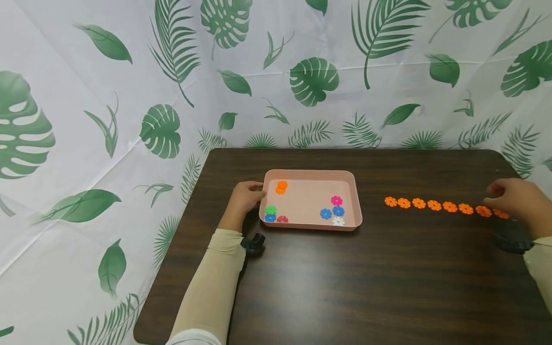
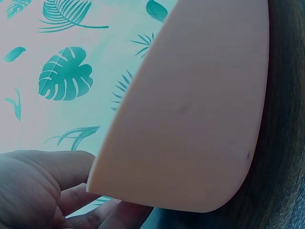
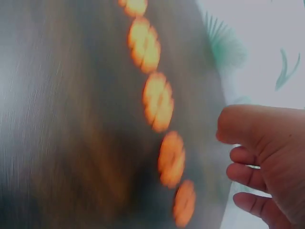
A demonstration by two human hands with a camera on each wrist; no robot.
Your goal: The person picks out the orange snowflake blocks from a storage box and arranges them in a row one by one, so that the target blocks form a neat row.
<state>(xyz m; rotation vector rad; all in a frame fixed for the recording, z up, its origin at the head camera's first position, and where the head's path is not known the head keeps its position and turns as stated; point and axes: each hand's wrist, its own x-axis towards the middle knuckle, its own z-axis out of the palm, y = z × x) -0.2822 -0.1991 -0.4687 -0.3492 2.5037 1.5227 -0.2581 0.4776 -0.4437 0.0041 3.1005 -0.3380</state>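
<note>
My left hand (image 1: 243,199) grips the left edge of a shallow pink tray (image 1: 302,203). The left wrist view shows the thumb and fingers of that hand (image 2: 47,191) at the corner of the tray's wall (image 2: 190,119). To the right on the table, several orange flower-shaped discs (image 1: 434,205) lie in a slightly slanting row. At the row's right end my right hand (image 1: 519,201) hovers with loosely bent fingers, partly covering the last disc (image 1: 500,213). Beside the discs (image 3: 158,101) in the right wrist view, that hand (image 3: 271,162) appears to hold nothing.
Inside the tray are two orange discs (image 1: 281,187), a green one (image 1: 270,210), a pink one (image 1: 336,201), a white one (image 1: 338,221), a red one (image 1: 282,219) and several blue ones (image 1: 325,213). Leaf-printed cloth (image 1: 267,86) hangs behind the dark wooden table (image 1: 345,287).
</note>
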